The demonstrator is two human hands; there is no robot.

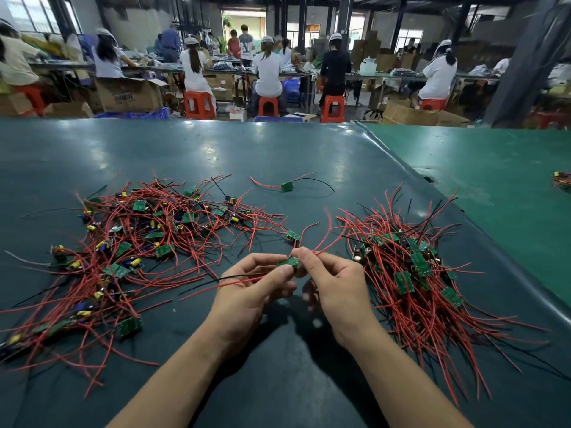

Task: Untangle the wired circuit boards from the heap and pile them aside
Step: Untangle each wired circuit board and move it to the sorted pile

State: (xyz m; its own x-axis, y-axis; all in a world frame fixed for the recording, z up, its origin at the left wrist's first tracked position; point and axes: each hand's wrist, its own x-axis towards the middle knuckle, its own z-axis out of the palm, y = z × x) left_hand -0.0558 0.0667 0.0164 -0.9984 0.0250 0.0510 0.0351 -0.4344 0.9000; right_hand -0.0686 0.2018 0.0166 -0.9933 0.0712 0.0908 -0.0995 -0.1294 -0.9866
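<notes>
Writing: the brown cardboard box (128, 94) on the floor beyond the table carries dark print on its side, too blurred to read. No legible marking on any board.

Left hand (247, 291): fingers (282, 274) curled, thumb and fingertips pinching the small green circuit board with red and black wire leads (289, 262) from its left side. A red lead and a black lead run from the board leftward across this hand.

Right hand (336, 288): fingers (304, 256) curled, pinching the same board at its right edge, where red leads run out up and to the right. Board is held between both hands, above the dark teal table (278, 156), at centre foreground.

Tangled heap of green boards with red wires, yellow and blue components (129, 245): lies on the table to the left of the hands, spread wide, leads pointing all ways.

Sorted pile of green boards with red wires (414, 270): lies just right of the right hand, boards grouped together, leads fanned outward.

Two stray boards on the table: one green board with red leads (292, 235) just beyond the hands, one single board with a red and a black lead (286, 186) farther back, apart from both groups.

Background: seated people in white caps on orange plastic stools (199, 105).
</notes>
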